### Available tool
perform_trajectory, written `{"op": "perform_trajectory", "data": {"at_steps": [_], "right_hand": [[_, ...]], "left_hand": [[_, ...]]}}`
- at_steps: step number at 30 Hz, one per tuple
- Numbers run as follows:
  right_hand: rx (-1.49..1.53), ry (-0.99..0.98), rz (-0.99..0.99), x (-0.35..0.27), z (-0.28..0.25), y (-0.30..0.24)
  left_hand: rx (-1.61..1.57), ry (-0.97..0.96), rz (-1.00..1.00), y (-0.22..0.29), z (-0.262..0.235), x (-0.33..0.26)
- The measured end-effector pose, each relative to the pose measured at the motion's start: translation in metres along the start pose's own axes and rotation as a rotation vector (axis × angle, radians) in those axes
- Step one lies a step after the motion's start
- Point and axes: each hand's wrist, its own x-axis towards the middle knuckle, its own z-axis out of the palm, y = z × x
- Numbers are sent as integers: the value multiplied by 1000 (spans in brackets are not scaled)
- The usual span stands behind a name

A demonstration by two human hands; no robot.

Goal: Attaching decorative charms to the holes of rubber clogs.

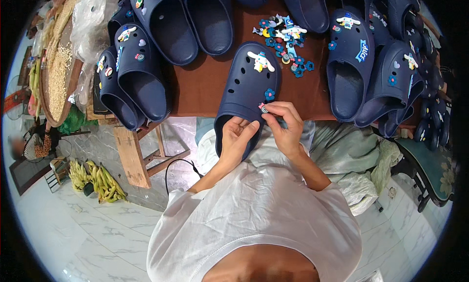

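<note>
A navy clog lies on the brown table in front of me, toe pointing away. A white cartoon charm and a blue flower charm sit on its top. My left hand grips the clog's heel opening, fingers inside the rim. My right hand pinches a small pink round charm against the clog's right side.
A pile of loose blue and white charms lies just beyond the clog. Several navy clogs are stacked at the left, more at the right. Bananas lie on the floor left, by a tray of grain.
</note>
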Motion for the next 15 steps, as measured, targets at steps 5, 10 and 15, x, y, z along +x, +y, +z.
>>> {"op": "perform_trajectory", "data": {"at_steps": [5, 10, 15], "right_hand": [[-98, -16, -98, -2, -4, 0], [-306, -41, -302, -6, -7, 2], [-369, -121, -265, -21, -9, -5]], "left_hand": [[26, -20, -19, 0, -4, -2], [21, 18, -25, 4, 3, -3], [44, 57, -23, -5, 0, -4]]}}
